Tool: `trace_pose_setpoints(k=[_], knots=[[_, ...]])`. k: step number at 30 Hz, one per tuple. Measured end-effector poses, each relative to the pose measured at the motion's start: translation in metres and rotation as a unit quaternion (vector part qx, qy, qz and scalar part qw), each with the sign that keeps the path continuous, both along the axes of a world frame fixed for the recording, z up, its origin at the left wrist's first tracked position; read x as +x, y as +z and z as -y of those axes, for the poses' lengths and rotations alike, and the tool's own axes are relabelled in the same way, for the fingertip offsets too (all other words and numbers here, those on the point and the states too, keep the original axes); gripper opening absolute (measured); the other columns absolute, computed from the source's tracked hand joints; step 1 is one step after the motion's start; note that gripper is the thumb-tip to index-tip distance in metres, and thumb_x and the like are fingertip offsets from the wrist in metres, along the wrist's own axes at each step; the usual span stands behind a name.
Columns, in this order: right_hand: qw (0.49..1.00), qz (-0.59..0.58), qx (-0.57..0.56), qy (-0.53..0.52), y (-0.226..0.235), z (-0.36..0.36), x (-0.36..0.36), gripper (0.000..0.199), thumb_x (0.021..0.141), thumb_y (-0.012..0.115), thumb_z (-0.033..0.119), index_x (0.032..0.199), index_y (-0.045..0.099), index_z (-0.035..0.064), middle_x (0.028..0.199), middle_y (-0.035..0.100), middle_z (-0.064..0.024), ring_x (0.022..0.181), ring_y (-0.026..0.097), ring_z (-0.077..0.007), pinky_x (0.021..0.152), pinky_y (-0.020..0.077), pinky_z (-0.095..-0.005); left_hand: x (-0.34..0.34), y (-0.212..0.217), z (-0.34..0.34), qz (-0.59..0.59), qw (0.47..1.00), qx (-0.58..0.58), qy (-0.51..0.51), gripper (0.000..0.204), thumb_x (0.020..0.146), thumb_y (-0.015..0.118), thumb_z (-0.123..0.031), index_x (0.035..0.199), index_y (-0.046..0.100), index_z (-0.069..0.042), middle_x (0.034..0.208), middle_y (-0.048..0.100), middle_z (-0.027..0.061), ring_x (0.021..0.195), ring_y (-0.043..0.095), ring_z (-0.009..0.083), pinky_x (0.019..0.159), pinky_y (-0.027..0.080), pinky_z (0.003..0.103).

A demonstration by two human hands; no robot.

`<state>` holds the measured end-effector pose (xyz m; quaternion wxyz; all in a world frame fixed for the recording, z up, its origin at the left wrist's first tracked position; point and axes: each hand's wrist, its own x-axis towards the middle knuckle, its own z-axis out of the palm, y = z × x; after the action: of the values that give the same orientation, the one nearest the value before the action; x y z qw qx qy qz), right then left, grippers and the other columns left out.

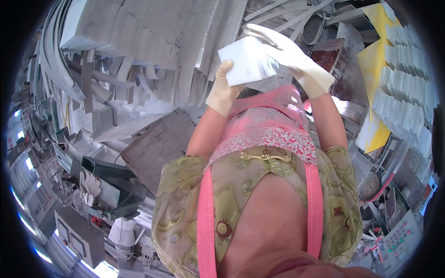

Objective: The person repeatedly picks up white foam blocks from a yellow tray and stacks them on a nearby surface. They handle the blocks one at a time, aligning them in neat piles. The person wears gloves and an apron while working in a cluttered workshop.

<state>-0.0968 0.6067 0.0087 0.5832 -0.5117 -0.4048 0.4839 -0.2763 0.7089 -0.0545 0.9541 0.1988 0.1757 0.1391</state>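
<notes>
Cluttered grey workshop (44,215), bright light patches (28,163)

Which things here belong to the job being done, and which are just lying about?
In the job:
- white block
- gloved left hand, gripping it
- gloved right hand, open against it
- perhaps the stacked white pieces, similar in colour

Seemingly just about:
- unworn pale gloves
- button panel
- grey-brown board

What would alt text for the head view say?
A person's gloved left hand holds a white block, with the gloved right hand at its upper right. Gray slabs sit upper left; stacks of thin white pieces line the right.
</notes>
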Motion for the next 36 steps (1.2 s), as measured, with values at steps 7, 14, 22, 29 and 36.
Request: trace_pose_setpoints(k=[7, 14, 22, 29, 36], knots=[[0.978, 0.202, -0.013, -0.051, -0.024, -0.049, -0.016, 0.052, 0.101, 0.055, 0.019, 0.149, 0.048, 0.001, 0.139, 0.063, -0.0142, 0.132, 0.055, -0.0217, 0.114, 0.0404, -0.0335, -0.013, 0.001, -0.019, -0.019, 1.0, -0.005, 0.012, 0.107, 0.07, 0.079, -0.061, 0.154, 0.037, -0.01, 0.146, 0.051, 0.0137, 0.136, 0.051, 0.0318, 0.115, 0.042, 0.049], [0.988, 0.139, -0.051, 0.042, -0.014, -0.069, -0.011, 0.076, 0.09, 0.074, 0.031, 0.154, 0.044, 0.005, 0.154, 0.048, -0.0129, 0.144, 0.042, -0.022, 0.12, 0.0321, -0.0365, -0.014, 0.005, -0.031, -0.059, 0.997, -0.019, 0.037, 0.104, 0.078, 0.072, -0.064, 0.156, 0.031, -0.009, 0.15, 0.046, 0.0162, 0.138, 0.048, 0.0337, 0.116, 0.04, 0.05], [0.949, 0.302, 0.013, 0.084, -0.02, -0.107, 0.023, 0.083, 0.075, 0.08, 0.043, 0.147, 0.052, 0.0137, 0.14, 0.057, -0.0205, 0.133, 0.051, -0.038, 0.112, 0.0393, -0.0465, 0.01, 0.0, -0.046, -0.082, 0.994, -0.029, 0.062, 0.105, 0.078, 0.07, -0.069, 0.156, 0.031, -0.009, 0.15, 0.045, 0.0161, 0.139, 0.047, 0.0338, 0.118, 0.039, 0.052], [0.969, 0.243, -0.049, 0.02, -0.013, -0.121, 0.033, 0.058, 0.078, 0.078, 0.038, 0.127, 0.067, 0.01, 0.124, 0.068, -0.0147, 0.121, 0.061, -0.0317, 0.106, 0.0451, -0.0416, 0.031, -0.008, -0.063, -0.085, 0.993, 0.051, 0.067, 0.108, 0.073, 0.07, -0.072, 0.154, 0.034, -0.01, 0.147, 0.047, 0.0141, 0.138, 0.048, 0.0328, 0.115, 0.041, 0.051], [0.982, 0.159, -0.102, -0.019, -0.031, -0.126, 0.034, 0.043, 0.092, 0.068, 0.032, 0.124, 0.068, 0.0041, 0.112, 0.069, -0.0097, 0.105, 0.063, -0.0182, 0.094, 0.0479, -0.0309, 0.039, -0.016, -0.067, -0.044, 0.996, -0.025, 0.072, 0.096, 0.076, 0.078, -0.05, 0.151, 0.039, -0.006, 0.145, 0.053, 0.0143, 0.135, 0.053, 0.0323, 0.115, 0.044, 0.049]])
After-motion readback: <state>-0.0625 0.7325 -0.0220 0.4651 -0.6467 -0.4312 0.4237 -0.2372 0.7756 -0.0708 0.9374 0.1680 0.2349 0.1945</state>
